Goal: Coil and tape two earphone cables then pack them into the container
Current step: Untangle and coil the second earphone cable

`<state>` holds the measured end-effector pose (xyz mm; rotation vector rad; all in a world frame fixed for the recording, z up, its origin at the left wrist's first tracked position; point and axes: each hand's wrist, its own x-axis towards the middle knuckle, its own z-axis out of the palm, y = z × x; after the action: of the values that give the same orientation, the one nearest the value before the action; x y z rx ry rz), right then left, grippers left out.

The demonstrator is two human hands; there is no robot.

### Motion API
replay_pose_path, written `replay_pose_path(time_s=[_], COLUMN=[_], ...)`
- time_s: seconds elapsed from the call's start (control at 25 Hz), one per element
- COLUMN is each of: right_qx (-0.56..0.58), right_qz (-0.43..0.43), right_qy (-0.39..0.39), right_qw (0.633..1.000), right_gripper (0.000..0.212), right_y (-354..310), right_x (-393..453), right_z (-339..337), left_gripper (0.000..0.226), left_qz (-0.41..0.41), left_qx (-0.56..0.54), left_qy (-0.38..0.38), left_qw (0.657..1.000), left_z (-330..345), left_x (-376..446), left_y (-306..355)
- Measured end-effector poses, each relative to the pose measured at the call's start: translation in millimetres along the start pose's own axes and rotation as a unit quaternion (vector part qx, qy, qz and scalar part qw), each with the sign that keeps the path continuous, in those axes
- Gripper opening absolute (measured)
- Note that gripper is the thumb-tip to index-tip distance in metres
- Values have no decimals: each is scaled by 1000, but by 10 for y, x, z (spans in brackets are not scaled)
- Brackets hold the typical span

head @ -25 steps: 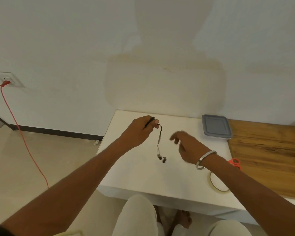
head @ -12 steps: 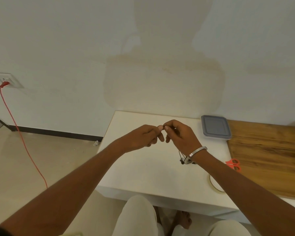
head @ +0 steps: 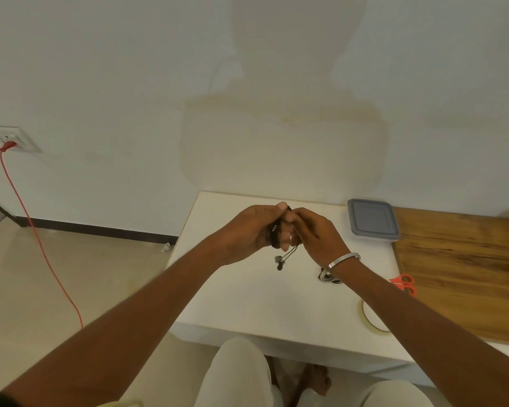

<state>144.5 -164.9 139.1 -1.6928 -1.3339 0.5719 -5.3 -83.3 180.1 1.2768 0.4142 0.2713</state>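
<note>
While both hands meet above the white counter (head: 241,289), the left hand (head: 247,233) has its fingers curled round a dark bundle of earphone cable (head: 275,235), thumb up on top of it. Right beside it, touching, the right hand (head: 315,236) pinches the same cable with curled fingers. A short tail of cable hangs down between the two hands, and two earbuds (head: 279,262) dangle at its end, clear of the counter surface.

Down by the right wrist, with its metal bangle (head: 340,264), a second dark earphone (head: 331,279) lies on the counter, mostly hidden behind the forearm, so its shape is hard to read.

Over at the far right corner of the counter sits the container (head: 372,220), grey lid on, close to the wall and just beside a wooden board (head: 465,274). Orange scissors (head: 404,284) lie at the board's edge, partly behind the right forearm. Nearer the front edge, a tape roll (head: 372,320) rests flat, also half covered by that arm.

Off to the left, a red cord (head: 41,248) runs from a wall socket (head: 15,139) down across the floor.
</note>
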Motion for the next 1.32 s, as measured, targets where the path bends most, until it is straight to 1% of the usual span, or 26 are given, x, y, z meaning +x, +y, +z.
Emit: replay_pose_path(time_s=[0.12, 0.2, 0.24, 0.32, 0.4, 0.52, 0.64, 0.72, 0.8, 0.88, 1.0, 1.08, 1.16, 1.32], right_qx=[-1, -10, -6, 5, -4, -38, -88, -106, -119, -138, -175, -189, -182, -154], right_qz=[51, 90, 89, 60, 48, 23, -31, -52, -71, -100, -156, -169, -156, -132], right_qy=[-33, -60, -80, -123, -160, -187, -195, -186, -157, -106, -34, -10, 6, 18], right_qw=[998, 994, 993, 991, 986, 981, 976, 975, 978, 980, 972, 967, 971, 979], right_gripper=[24, 33, 34, 30, 28, 26, 25, 24, 23, 19, 11, 8, 8, 11], right_y=[-10, -46, -54, -46, -35, -65, -102, -117, -128, -122, -99, -75, -55, -21], right_x=[-9, -45, -77, -146, -193, -213, -230, -233, -237, -234, -214, -186, -163, -136], right_z=[36, 66, 83, 128, 159, 179, 136, 96, 59, 31, 15, 25, 42, 57], left_gripper=[36, 36, 36, 37, 37, 38, 35, 33, 31, 31, 36, 40, 41, 41], left_qz=[25, 40, 49, 69, 87, 107, 99, 92, 88, 86, 74, 54, 32, -44], left_qx=[-81, -143, -163, -168, -126, 9, 133, 187, 222, 271, 344, 333, 304, 217], left_qy=[26, 44, 50, 61, 79, 115, 142, 147, 147, 153, 149, 140, 121, 49], left_qw=[996, 988, 984, 982, 985, 987, 976, 967, 960, 946, 924, 931, 944, 974], left_z=[65, 99, 109, 109, 81, 20, -28, -52, -87, -127, -135, -120, -126, -113], left_x=[10, 35, 56, 96, 129, 139, 111, 103, 103, 116, 142, 144, 123, 71], left_y=[18, 46, 61, 69, 38, -43, -117, -170, -228, -271, -331, -360, -360, -321])
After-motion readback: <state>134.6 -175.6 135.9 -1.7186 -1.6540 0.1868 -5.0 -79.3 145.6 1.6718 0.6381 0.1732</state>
